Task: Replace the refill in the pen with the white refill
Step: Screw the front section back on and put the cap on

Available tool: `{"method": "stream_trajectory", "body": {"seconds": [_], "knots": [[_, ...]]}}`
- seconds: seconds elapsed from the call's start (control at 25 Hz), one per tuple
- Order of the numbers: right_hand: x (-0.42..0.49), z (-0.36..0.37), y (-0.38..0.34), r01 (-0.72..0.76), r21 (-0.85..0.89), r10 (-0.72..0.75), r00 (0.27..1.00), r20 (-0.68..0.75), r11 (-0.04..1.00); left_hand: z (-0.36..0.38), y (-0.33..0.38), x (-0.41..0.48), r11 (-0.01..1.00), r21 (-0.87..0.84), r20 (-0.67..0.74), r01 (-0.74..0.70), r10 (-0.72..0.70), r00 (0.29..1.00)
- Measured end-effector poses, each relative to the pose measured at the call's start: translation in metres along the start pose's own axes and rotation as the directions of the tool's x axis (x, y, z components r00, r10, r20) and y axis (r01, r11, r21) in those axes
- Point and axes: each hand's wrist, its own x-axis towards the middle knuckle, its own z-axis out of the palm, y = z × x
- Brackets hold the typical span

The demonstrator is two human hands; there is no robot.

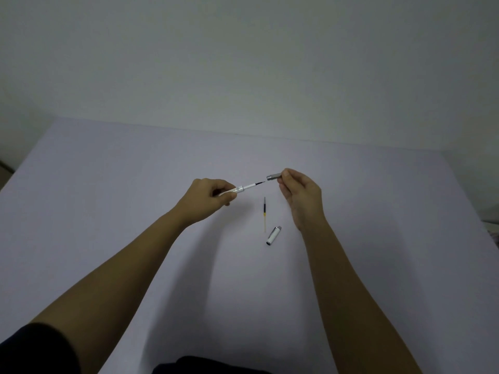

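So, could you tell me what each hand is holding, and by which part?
The left hand grips the white pen barrel at its rear end. The right hand pinches the grey tip section by the end farther from the barrel.

Matt table (135, 211); shiny metal grip section (274, 176).

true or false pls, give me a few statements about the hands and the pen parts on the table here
1. The left hand holds the white pen barrel. True.
2. The right hand is empty. False: it pinches the grey tip section.
3. The grey tip section is screwed onto the barrel. False: a gap separates them, with a dark refill tip showing.
4. A yellow-ended refill lies on the table. True.
5. The white cap lies beside that refill. True.
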Motion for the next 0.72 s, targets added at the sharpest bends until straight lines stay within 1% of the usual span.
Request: {"method": "stream_trajectory", "body": {"seconds": [0.24, 0.48, 0.72], "knots": [[-0.005, 0.004, 0.000, -0.003, -0.008, 0.003, 1.000, 0.007, 1.000, -0.002, 0.002, -0.001, 1.000, 0.014, -0.009, 0.001, -0.001, 1.000], [-0.010, 0.009, 0.001, 0.001, -0.042, 0.001, 0.999, 0.043, 0.999, -0.001, 0.005, 0.000, 1.000, 0.024, -0.009, -0.014, 0.014, 1.000], [-0.019, 0.016, 0.008, 0.002, -0.111, 0.013, 0.992, 0.129, 0.994, 0.000, 0.011, 0.003, 0.998, 0.045, -0.006, -0.049, 0.049, 0.999]]}}
